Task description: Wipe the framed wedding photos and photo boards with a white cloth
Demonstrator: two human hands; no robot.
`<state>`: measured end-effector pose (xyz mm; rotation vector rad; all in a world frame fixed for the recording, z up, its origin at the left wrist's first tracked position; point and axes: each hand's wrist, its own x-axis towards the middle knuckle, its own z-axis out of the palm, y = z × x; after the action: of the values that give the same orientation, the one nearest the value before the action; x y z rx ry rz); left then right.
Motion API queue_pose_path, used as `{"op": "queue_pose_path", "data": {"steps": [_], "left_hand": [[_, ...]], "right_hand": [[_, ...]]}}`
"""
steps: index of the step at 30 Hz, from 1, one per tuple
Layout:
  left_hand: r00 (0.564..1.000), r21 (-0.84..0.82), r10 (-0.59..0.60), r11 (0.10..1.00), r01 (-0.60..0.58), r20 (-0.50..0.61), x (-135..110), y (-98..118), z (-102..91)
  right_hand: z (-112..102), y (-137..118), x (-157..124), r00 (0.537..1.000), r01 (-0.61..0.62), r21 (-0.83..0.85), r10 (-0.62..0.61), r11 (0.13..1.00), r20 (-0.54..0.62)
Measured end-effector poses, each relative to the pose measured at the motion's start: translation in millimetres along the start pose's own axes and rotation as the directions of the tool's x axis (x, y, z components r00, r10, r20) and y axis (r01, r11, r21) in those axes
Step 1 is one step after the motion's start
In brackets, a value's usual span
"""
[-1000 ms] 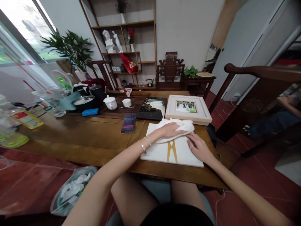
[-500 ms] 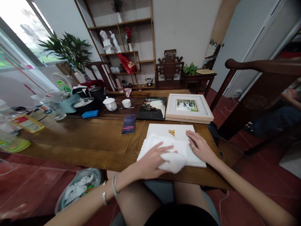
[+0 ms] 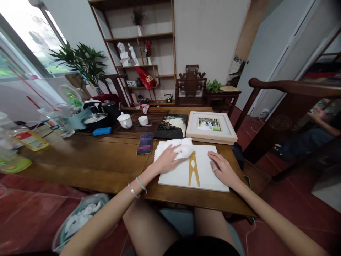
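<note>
A white board or panel (image 3: 213,177) with a golden-brown clothespin-like shape (image 3: 194,170) lies at the table's near edge. My left hand (image 3: 167,158) presses on a white cloth (image 3: 185,147) at the board's far left part, fingers over it and some partly sunk in its folds. My right hand (image 3: 222,169) rests with its fingers stretched out on the right side of the board, holding nothing. A ring shows on one of its fingers.
Behind the board are a pale picture frame (image 3: 189,133) and a dark picture panel (image 3: 166,133). A phone (image 3: 144,144), a white teapot (image 3: 125,121), a white cup (image 3: 143,120) and a blue block (image 3: 102,131) stand leftward. A bin (image 3: 60,227) is below; another person sits at right.
My left hand has slid the cloth away from me toward the board's far left, baring the golden-brown shape. My right hand stays on the board's right side. The view has tilted slightly.
</note>
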<state>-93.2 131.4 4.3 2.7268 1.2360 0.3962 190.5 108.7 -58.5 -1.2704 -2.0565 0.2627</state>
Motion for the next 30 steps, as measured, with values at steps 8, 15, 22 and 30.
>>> {"op": "queue_pose_path", "data": {"steps": [8,15,22,30], "left_hand": [[0.970,-0.044,0.183,0.983,-0.179,0.157,-77.6,46.0,-17.1],[0.968,-0.099,0.175,0.982,-0.159,0.181,-79.4,37.5,-25.5],[0.997,-0.001,0.051,0.999,-0.051,0.064,-8.2,-2.9,-9.3],[0.998,0.039,0.054,0.998,-0.056,0.039,-9.3,-1.1,-8.2]], "right_hand": [[-0.4,-3.0,-0.7,1.000,-0.012,0.010,0.012,1.000,0.002],[-1.3,-3.4,-1.0,1.000,-0.014,0.014,0.014,1.000,-0.003],[-1.6,-2.5,-0.4,1.000,-0.014,-0.002,0.014,1.000,0.014],[-1.6,-2.8,0.1,1.000,-0.013,0.006,0.013,1.000,0.009]]}}
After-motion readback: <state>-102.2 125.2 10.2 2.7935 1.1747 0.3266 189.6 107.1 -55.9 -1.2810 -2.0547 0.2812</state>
